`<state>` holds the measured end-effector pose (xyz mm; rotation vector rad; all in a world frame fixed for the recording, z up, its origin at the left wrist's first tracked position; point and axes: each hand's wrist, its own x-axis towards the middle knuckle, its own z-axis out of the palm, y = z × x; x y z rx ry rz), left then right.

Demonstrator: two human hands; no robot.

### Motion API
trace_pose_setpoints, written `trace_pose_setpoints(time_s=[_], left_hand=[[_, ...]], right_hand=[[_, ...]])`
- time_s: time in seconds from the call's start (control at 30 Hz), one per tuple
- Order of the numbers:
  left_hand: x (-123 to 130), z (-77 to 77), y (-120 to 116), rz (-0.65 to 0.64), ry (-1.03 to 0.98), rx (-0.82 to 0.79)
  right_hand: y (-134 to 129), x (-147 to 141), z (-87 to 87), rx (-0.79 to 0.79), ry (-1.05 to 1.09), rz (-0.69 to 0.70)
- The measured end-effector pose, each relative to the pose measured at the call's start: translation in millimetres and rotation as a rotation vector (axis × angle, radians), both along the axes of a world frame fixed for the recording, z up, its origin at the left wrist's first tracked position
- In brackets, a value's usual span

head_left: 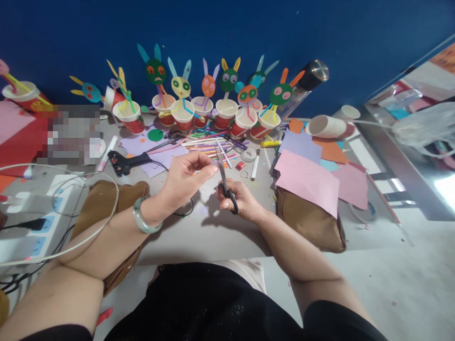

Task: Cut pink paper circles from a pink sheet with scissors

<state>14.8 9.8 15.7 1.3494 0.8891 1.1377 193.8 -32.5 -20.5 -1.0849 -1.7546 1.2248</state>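
My right hand [241, 199] grips a pair of scissors [222, 174] by its black handles, blades pointing away from me. Close beside the blades, my left hand [188, 177] pinches a small scrap of purple paper [215, 163] between thumb and fingertips; most of the scrap is hidden. Both hands are above the table. Beyond them lie many thin coloured sticks [202, 144], a red block [240, 166] and a white marker [254, 166]. To the left of my left hand rests a black glue gun [130, 161] on purple paper sheets [156, 166].
Paper cups [183, 116] holding coloured animal figures line the blue wall [227, 28]. Pink paper [307, 180] covers a brown pouch [305, 222] on the right. A white power strip [42, 222] with cables is at the left, near another brown pouch [106, 199]. Stacked cups [329, 127] lie right.
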Motion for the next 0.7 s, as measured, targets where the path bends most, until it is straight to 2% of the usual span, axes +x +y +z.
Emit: trace_pose_setpoints(time_s=[0.7], left_hand=[[-0.1, -1.3, 1.3, 0.023, 0.001, 0.008]], right_hand=[[-1.1, 1.4, -0.6, 0.0, -0.027, -0.017]])
